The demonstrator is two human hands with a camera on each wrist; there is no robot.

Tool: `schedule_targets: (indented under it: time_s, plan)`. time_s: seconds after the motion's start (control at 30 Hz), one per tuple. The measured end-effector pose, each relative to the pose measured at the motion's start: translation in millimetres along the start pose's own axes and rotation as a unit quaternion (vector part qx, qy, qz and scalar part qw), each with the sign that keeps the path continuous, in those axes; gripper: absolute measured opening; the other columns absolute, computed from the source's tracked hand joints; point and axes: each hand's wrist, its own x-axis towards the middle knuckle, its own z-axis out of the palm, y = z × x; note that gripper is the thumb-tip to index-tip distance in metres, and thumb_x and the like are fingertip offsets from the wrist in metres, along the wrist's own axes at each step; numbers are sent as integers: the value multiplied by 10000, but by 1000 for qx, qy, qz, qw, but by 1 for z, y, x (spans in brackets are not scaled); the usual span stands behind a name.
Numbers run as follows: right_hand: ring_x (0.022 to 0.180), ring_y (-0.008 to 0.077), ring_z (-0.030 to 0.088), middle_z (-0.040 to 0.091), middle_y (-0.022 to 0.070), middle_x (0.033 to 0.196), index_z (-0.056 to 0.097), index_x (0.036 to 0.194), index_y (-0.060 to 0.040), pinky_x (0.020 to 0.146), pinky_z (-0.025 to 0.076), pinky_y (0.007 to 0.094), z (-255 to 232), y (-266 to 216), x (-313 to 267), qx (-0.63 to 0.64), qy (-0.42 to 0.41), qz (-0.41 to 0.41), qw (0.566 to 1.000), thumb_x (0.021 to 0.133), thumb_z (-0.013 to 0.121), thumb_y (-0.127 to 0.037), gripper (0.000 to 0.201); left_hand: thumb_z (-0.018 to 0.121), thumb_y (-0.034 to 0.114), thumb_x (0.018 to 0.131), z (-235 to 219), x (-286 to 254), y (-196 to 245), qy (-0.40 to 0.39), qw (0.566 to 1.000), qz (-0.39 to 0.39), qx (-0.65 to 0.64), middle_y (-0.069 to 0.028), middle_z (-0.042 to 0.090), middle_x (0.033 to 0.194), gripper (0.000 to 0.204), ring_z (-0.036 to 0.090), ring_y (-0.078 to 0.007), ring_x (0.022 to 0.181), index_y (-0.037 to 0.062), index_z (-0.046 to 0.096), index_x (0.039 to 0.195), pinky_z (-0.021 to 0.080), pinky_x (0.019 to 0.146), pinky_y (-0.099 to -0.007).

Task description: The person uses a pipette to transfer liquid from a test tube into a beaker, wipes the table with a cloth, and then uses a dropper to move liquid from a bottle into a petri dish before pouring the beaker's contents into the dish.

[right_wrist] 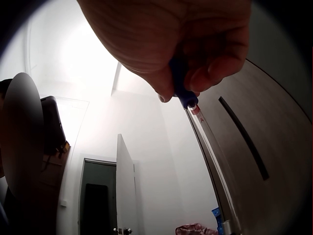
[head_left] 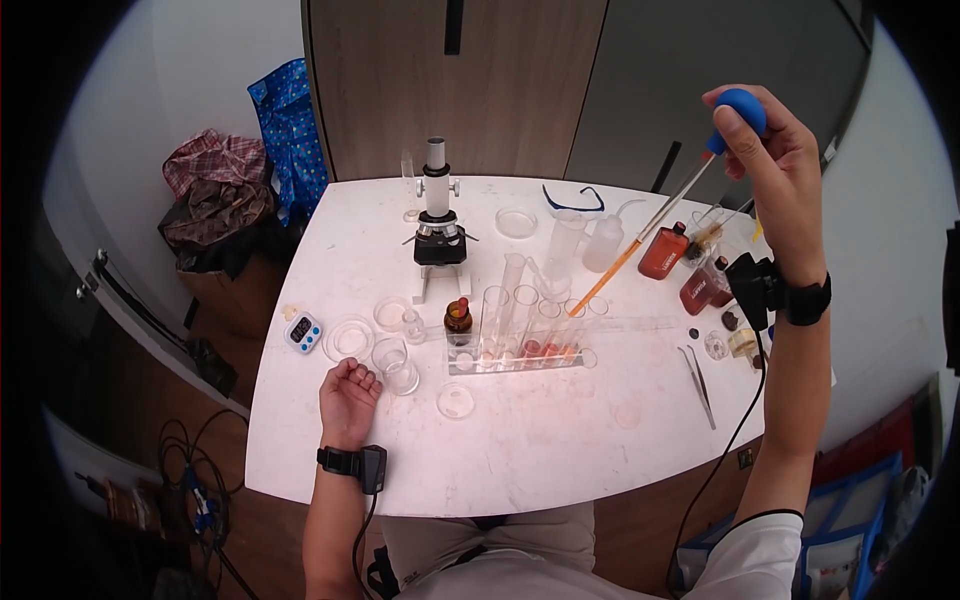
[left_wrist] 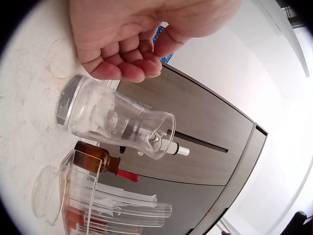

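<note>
My right hand [head_left: 790, 170] grips the blue rubber bulb [head_left: 743, 108] of a long glass pipette [head_left: 668, 205], raised over the right side of the table. Orange liquid fills the pipette's lower part, and its slanting tip overlaps the test tubes' mouths in the head view. Several test tubes [head_left: 522, 305] stand in a clear rack [head_left: 470, 367], some with red or orange liquid at the bottom. Palm up at the table's left, my left hand [head_left: 348, 400] holds nothing, its fingers loosely curled. Right beside its fingertips is a glass beaker [left_wrist: 117, 115].
Behind the rack stand a brown dropper bottle [head_left: 458, 318] and a microscope [head_left: 437, 225]. Petri dishes [head_left: 348, 340] and a timer [head_left: 303, 332] lie left. To the right are red-brown bottles [head_left: 663, 252], tweezers [head_left: 697, 390] and a plastic wash bottle [head_left: 603, 245].
</note>
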Motion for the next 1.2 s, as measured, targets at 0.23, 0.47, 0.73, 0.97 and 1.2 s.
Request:
schedule_targets:
  time_s: [0.23, 0.47, 0.73, 0.97, 1.2]
  plan:
    - [647, 23, 521, 587, -37, 748, 702, 1013, -67, 574, 419, 169, -1, 0, 1, -1, -7, -5, 1000, 914, 707, -320, 272, 492, 191, 946, 3, -2, 0, 1, 1000, 0, 0, -1, 534, 740, 148, 527, -143, 728, 93, 565, 863, 474, 749, -302]
    - [637, 22, 514, 588, -37, 749, 704, 1011, -67, 562, 410, 166, 0, 2, 0, -2, -7, -9, 1000, 915, 708, -301, 253, 490, 192, 949, 2, -2, 0, -1, 1000, 1, 0, -1, 536, 742, 150, 529, -141, 730, 94, 566, 864, 476, 753, -303]
    - [646, 20, 528, 595, -37, 753, 710, 1016, -75, 567, 420, 164, 0, 2, 0, -9, -1, -8, 1000, 906, 717, -306, 256, 492, 195, 948, 0, -1, 1, -11, 1000, -3, -4, 1, 548, 754, 152, 531, -142, 739, 92, 566, 865, 475, 757, -304]
    - [652, 25, 538, 601, -36, 755, 710, 1018, -80, 583, 438, 166, 1, 3, 0, -17, 5, -8, 1000, 909, 712, -315, 259, 484, 194, 947, 2, -2, 1, -2, 1000, -2, -2, -2, 541, 755, 155, 525, -143, 741, 91, 566, 864, 469, 755, -301]
    - [656, 34, 551, 609, -28, 759, 712, 1022, -78, 586, 453, 175, 1, 3, 0, -35, 6, -15, 999, 908, 711, -318, 266, 482, 193, 946, 1, -1, 0, -4, 1000, -3, -5, -2, 523, 746, 149, 517, -146, 737, 90, 556, 867, 465, 749, -303]
